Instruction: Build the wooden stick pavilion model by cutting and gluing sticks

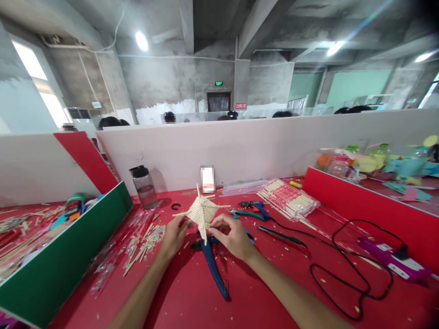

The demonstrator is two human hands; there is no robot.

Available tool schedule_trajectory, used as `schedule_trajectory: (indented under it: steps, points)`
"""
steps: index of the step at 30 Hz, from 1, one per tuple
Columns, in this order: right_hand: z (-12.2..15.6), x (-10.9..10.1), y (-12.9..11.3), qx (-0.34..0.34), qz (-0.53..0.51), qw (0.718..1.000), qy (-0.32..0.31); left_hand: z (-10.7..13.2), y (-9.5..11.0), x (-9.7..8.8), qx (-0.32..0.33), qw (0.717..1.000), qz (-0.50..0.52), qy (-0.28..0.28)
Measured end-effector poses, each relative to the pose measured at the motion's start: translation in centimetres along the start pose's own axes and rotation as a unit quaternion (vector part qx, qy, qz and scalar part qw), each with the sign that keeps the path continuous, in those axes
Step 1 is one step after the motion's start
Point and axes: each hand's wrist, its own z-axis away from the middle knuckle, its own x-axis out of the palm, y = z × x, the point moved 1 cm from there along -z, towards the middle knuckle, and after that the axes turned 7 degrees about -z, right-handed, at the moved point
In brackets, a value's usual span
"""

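Note:
Between my two hands is a pale, pointed model built of thin wooden sticks (202,211), roofed like a small pyramid with sticks jutting from its corners. My left hand (176,234) is closed on its left edge, some fingers hidden behind it. Thumb and fingers of my right hand (235,235) pinch its lower right edge. Just below the model, a tool with a long dark blue handle (214,269) lies on the red table; its head is partly hidden. Right of my right hand are teal-handled pliers (248,214) and a blue glue gun (260,208).
A water bottle (143,187) stands at the back left, near a pile of cut stick pieces (149,240). Bagged sticks (290,198), a black pen-like knife (283,236), a looping black cable (363,278) and a purple power strip (394,258) lie right. Green (68,256) and red (363,210) boards flank the table.

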Motion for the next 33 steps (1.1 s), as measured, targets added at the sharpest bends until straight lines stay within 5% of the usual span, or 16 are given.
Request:
schedule_trajectory:
  steps: [33]
  points:
    - [-0.5,-0.4,-0.3,-0.015,0.014,1.0,0.014,0.1,0.7,1.4,-0.004,0.996,0.076,-0.043]
